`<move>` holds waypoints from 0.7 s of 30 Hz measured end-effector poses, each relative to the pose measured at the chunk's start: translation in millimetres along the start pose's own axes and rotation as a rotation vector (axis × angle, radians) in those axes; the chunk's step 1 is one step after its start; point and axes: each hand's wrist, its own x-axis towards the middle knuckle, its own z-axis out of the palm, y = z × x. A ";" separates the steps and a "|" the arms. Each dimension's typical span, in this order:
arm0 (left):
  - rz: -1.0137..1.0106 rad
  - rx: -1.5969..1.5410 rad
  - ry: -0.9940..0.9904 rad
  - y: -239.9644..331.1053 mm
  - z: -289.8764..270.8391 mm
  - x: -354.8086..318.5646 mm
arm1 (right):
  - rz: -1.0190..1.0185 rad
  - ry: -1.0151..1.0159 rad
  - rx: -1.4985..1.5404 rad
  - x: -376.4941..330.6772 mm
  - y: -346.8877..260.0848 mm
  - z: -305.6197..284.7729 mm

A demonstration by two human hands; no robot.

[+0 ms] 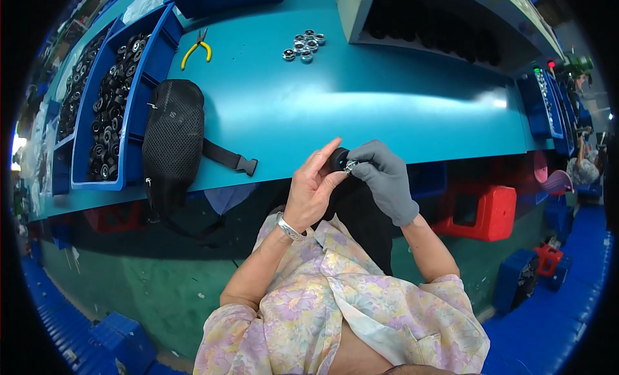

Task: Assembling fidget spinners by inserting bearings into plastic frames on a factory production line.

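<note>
Just past the table's near edge, my left hand (308,196), bare with a silver bracelet at the wrist, grips a small black tyre (338,158) between thumb and fingers. My right hand (389,187), in a grey glove, meets it from the other side. Its thumb and forefinger pinch a small shiny chrome wheel hub (349,167) against the tyre. The fingers partly hide both pieces, so I cannot tell how far the hub sits in the tyre. Farther back on the blue table (258,111) lies a loose group of several chrome hubs (298,46).
On the left stands a blue bin (97,183) of black wheels. Beside it lies a black mesh bag (173,133) with a buckled strap. Yellow-handled pliers (187,56) lie behind it. A pale shelf (348,17) stands back right. Below the table is a red stool (498,211).
</note>
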 end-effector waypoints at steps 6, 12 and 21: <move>-0.148 -0.060 -0.202 9.4 14.8 -12.1 | -0.188 0.049 -0.073 -30.7 3.9 -11.5; -0.080 -0.009 -0.251 1.4 33.5 -23.4 | -0.373 0.116 -0.229 -47.2 19.7 -19.1; 0.062 0.302 -0.156 15.4 52.6 -39.9 | -0.148 0.196 -0.012 -77.1 21.1 -4.2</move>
